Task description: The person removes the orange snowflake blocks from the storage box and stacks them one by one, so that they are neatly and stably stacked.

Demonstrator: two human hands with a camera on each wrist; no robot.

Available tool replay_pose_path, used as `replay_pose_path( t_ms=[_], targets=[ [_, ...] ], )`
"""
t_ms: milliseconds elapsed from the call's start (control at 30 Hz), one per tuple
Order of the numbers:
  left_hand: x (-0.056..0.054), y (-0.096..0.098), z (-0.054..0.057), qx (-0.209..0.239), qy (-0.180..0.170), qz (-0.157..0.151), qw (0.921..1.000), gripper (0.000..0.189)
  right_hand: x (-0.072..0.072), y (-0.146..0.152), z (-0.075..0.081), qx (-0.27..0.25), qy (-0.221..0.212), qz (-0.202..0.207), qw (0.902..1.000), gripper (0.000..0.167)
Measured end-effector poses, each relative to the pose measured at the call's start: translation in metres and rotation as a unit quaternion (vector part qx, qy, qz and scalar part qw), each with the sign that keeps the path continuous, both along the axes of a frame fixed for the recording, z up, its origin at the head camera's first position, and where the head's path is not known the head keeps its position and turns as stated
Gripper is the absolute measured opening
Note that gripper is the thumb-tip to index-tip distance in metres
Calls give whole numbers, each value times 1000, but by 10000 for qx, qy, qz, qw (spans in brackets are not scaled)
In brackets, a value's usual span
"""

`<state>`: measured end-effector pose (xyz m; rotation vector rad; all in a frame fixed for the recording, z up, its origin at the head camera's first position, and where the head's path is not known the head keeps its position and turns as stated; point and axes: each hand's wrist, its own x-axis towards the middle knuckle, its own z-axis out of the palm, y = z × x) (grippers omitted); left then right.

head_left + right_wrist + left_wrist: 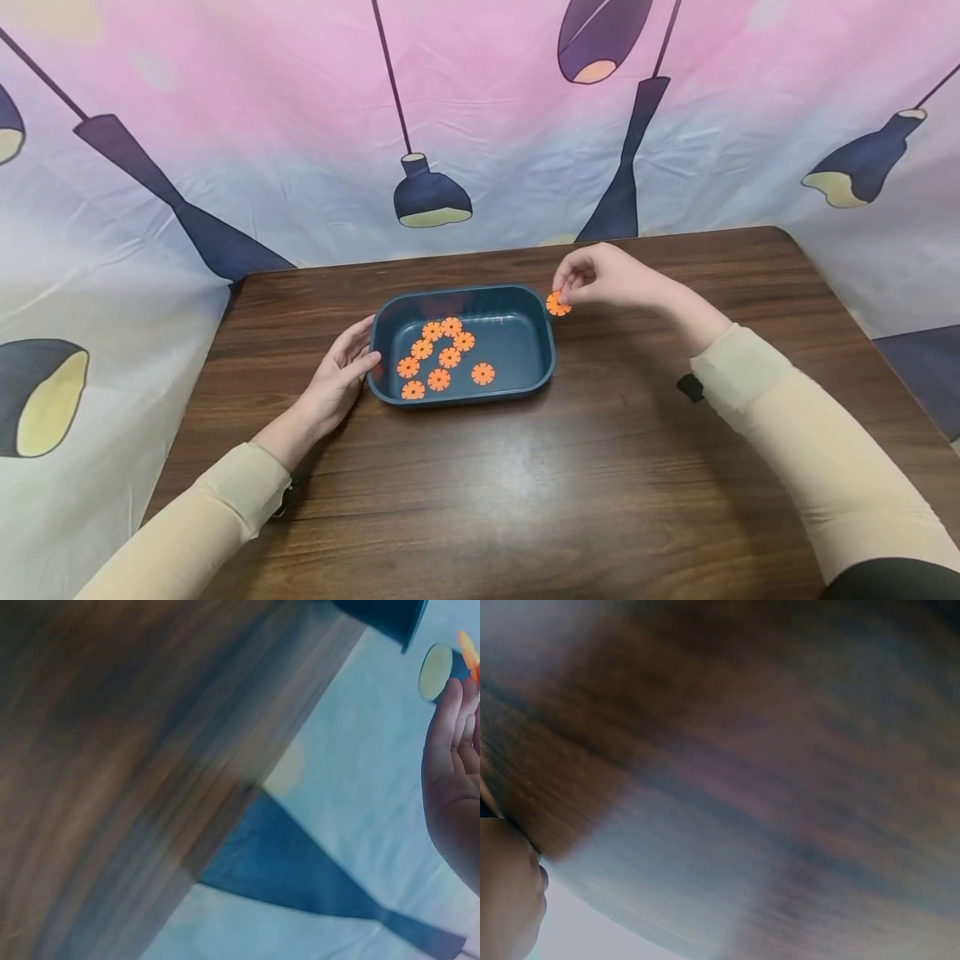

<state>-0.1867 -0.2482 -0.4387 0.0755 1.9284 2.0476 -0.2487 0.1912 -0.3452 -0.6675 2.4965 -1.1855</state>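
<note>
A dark teal rectangular tray (517,342) sits on the table, with several orange notched plastic discs (483,373) lying in it, mostly in its left half. At the tray's left end, my left hand (337,379) grips the rim, thumb over the edge and fingers along the outer wall. Just beyond the right rim, my right hand (611,279) pinches one orange notched disc (557,305) between thumb and fingers. The right wrist view catches that disc (468,651) at the fingertips, with a corner of the tray (386,619) above. Only part of the left hand (508,892) appears in the left wrist view.
The brown wood-grain table (510,492) extends around the tray on all sides. Behind its back edge hangs a pink and blue cloth (510,183) printed with lamps. A small dark object (690,387) shows beside the right sleeve.
</note>
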Motion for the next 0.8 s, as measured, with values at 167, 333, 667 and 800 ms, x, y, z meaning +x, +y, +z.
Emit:
replay_pose_path(
  t_ms=[167, 333, 667, 800],
  targets=[
    [0, 0, 1, -33, -18, -6, 10000, 61, 4, 19, -12, 62, -142, -165, 9997, 9],
    [0, 0, 0, -49, -14, -2, 10000, 60, 8, 31, -29, 248, -306, -163, 9991, 8],
    [0, -1, -3, -3, 29, -16, 10000, 60, 15, 39, -56, 651, -318, -19, 9974, 5],
    [-1, 0, -4, 6, 42, -12, 10000, 59, 16, 40, -61, 787, -230, -23, 9966, 5]
  ],
)
